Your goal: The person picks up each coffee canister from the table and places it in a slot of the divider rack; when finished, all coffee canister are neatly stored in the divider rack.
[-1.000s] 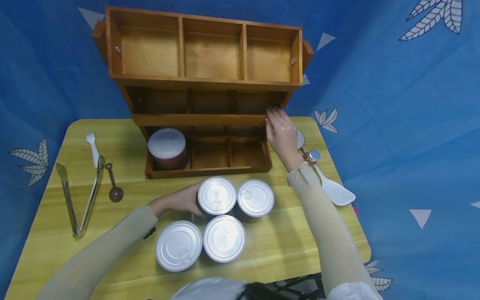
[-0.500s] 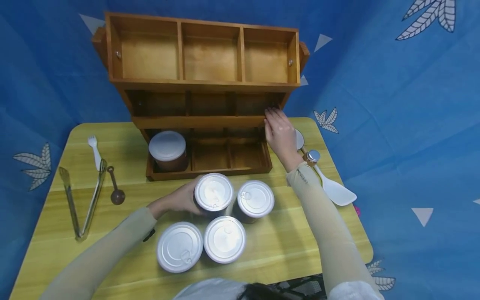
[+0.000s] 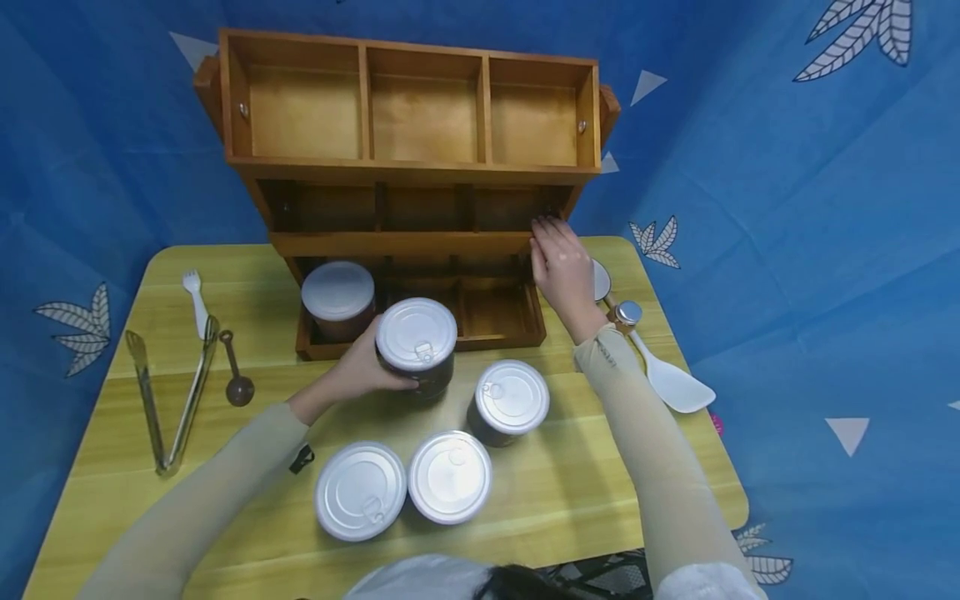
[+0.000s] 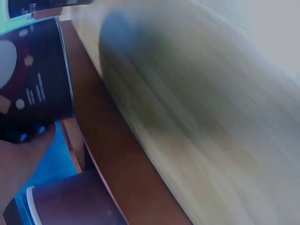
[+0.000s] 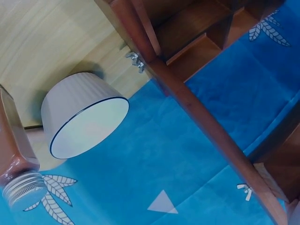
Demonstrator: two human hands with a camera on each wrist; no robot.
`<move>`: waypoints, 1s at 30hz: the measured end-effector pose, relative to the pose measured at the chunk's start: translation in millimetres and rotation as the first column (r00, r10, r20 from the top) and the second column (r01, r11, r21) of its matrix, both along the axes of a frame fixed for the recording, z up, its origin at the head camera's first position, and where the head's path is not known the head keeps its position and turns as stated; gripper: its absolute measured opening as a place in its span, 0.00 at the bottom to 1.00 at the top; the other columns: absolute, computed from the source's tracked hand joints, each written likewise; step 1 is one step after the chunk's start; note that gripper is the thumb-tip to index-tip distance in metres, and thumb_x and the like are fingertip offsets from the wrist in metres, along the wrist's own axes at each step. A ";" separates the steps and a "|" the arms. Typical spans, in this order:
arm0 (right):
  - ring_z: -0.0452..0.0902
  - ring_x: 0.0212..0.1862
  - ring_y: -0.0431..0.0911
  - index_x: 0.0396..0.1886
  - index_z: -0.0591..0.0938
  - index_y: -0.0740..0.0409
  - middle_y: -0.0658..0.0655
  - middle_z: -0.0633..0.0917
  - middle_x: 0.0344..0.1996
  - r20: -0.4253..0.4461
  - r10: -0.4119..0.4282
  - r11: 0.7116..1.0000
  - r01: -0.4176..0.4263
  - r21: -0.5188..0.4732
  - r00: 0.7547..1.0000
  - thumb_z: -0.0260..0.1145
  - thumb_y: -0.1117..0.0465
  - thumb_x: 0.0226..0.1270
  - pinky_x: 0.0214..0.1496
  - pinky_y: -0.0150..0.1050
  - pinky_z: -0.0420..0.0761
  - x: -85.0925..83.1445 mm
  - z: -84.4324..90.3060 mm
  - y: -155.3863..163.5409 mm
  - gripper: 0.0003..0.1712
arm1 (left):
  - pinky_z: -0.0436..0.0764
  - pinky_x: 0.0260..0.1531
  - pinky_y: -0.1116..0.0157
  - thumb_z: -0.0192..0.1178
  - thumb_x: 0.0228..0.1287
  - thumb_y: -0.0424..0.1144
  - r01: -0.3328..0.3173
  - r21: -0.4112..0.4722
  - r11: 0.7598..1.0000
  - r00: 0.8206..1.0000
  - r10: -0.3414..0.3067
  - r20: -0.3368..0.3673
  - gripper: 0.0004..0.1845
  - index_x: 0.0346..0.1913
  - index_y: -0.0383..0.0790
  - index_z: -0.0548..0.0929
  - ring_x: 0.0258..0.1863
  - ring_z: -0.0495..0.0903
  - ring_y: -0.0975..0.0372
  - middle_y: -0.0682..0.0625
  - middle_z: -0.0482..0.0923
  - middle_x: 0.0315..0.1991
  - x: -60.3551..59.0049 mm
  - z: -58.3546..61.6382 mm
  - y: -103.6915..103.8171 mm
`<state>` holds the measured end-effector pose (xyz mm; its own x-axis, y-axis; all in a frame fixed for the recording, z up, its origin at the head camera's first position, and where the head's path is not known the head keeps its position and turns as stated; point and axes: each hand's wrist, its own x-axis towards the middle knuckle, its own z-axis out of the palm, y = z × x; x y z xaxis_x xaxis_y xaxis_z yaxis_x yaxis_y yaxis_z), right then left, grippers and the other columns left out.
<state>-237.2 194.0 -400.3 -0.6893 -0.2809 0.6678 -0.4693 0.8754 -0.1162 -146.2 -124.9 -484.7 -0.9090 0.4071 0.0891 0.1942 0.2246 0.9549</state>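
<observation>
My left hand (image 3: 362, 367) grips a dark can (image 3: 417, 333) with a silver pull-tab lid, raised just in front of the wooden rack's bottom tier (image 3: 498, 340). In the left wrist view the can's printed side (image 4: 37, 70) shows beside the tier's front board (image 4: 101, 126), with my thumb at its base. Another lidded can (image 3: 337, 292) stands in the bottom tier's left compartment. My right hand (image 3: 562, 265) holds the right end of the rack's middle tier (image 3: 405, 243), fingertips over its front board. Three more cans, a right one (image 3: 512, 397), a front one (image 3: 450, 477) and a left one (image 3: 361, 492), stand on the table.
Tongs (image 3: 176, 417), a white fork (image 3: 195, 300) and a brown scoop (image 3: 238, 388) lie at left. At right are a white cup (image 5: 89, 122), a silver-capped bottle (image 3: 628, 313) and a white spatula (image 3: 675, 383). The rack's top tier (image 3: 423, 108) overhangs the lower ones.
My left hand has lifted its can away from the other three and carried it forward to the bottom tier's front edge. My right hand has stayed on the rack.
</observation>
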 end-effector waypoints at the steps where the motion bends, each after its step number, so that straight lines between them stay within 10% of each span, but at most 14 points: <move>1: 0.80 0.60 0.56 0.55 0.82 0.67 0.65 0.85 0.53 0.002 -0.001 1.000 0.001 0.000 1.000 0.56 0.62 0.74 0.68 0.48 0.76 -0.1 -0.1 -0.2 0.18 | 0.60 0.74 0.46 0.82 0.31 0.28 -0.021 0.004 1.000 1.000 0.021 0.005 0.62 0.74 0.38 0.56 0.68 0.68 0.45 0.38 0.68 0.67 -2.1 1.6 1.7; 14: 0.80 0.59 0.56 0.55 0.83 0.67 0.65 0.85 0.53 -0.005 -0.005 1.000 0.005 -0.008 1.000 0.57 0.62 0.74 0.67 0.48 0.77 0.9 -2.8 0.8 0.18 | 0.67 0.71 0.46 0.81 0.38 0.37 -0.247 -0.125 0.961 0.969 0.245 -0.035 0.60 0.74 0.39 0.54 0.69 0.67 0.46 0.38 0.64 0.70 -47.7 8.9 22.1; 30: 0.79 0.60 0.55 0.56 0.83 0.66 0.63 0.85 0.54 0.015 -0.022 1.000 0.022 0.001 1.000 0.57 0.62 0.74 0.68 0.47 0.77 0.0 -1.7 0.1 0.18 | 0.72 0.67 0.50 0.80 0.40 0.46 -0.445 -0.222 0.867 0.893 0.449 -0.038 0.58 0.71 0.30 0.56 0.64 0.71 0.44 0.33 0.68 0.65 -67.4 2.1 47.8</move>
